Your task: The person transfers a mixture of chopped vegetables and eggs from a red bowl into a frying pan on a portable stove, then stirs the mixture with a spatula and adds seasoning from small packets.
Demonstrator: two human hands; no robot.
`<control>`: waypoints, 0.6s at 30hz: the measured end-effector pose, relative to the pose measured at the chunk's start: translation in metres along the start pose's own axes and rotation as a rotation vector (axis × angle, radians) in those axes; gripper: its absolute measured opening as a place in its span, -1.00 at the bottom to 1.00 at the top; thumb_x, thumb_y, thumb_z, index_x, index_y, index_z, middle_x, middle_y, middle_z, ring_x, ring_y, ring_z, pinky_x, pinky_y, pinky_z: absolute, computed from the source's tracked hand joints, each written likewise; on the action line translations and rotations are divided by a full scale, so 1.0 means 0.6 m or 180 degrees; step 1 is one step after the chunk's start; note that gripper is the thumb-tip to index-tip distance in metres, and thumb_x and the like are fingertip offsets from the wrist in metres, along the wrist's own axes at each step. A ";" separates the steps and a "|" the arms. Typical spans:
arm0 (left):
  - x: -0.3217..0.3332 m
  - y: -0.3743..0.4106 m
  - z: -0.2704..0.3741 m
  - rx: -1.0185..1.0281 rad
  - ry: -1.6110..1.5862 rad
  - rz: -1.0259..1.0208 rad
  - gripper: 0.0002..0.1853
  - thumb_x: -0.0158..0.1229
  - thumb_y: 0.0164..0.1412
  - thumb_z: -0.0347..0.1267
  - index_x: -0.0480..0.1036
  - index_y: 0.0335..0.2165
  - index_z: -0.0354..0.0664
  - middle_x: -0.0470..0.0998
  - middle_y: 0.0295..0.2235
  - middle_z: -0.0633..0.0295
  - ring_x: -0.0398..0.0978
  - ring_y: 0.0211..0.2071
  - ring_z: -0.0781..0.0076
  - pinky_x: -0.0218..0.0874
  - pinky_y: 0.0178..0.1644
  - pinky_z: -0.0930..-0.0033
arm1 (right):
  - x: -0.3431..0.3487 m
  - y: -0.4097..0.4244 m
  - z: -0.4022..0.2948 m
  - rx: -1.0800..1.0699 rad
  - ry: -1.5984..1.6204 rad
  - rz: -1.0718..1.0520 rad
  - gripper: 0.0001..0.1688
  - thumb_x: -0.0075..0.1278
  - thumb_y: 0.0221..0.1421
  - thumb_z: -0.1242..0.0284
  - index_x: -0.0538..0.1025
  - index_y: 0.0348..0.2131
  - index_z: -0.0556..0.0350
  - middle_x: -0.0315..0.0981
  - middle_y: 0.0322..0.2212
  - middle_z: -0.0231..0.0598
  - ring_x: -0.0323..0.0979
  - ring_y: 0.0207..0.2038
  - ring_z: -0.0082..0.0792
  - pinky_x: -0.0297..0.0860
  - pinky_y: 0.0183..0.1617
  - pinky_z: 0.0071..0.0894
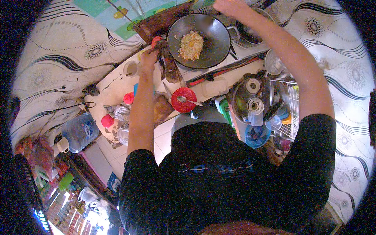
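Note:
A dark wok stands on the stove with a heap of fried rice left of its middle. My left hand is at the left of the wok, beside a small red object and some dark utensils; its fingers are bent, and whether they grip anything is unclear. My right hand reaches past the wok's far right edge at the top of the picture, partly cut off, its fingers hidden. Nearer to me, a metal spoon lies on a red plate.
A second pan stands right of the wok, under my right forearm. A perforated strainer, a large metal pot and a white wire rack are on the right. On the left are a glass and a large water bottle.

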State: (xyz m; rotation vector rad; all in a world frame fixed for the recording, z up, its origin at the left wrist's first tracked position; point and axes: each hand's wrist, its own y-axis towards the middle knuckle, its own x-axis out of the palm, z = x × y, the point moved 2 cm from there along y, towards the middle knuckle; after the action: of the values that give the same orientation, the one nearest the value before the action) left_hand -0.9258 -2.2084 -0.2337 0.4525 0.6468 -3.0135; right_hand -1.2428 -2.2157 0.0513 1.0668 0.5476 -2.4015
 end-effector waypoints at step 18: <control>0.014 -0.026 0.053 0.0165 0.0735 -0.0061 -0.58 0.25 -0.11 -0.24 0.54 -0.27 -0.30 0.52 -0.57 0.24 0.39 -0.59 0.52 0.22 -0.51 0.41 | 0.074 0.045 -0.029 -0.0581 0.0019 0.0517 -0.89 0.04 -0.36 0.41 0.56 -0.67 0.02 0.47 -0.47 -0.25 0.41 -0.36 -0.28 0.31 -0.25 -0.17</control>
State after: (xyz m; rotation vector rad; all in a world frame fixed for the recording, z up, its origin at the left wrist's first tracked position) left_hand -0.9437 -2.2065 -0.2023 0.8105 0.5870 -3.0282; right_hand -1.2443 -2.2393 0.0022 0.9997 0.6430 -2.1633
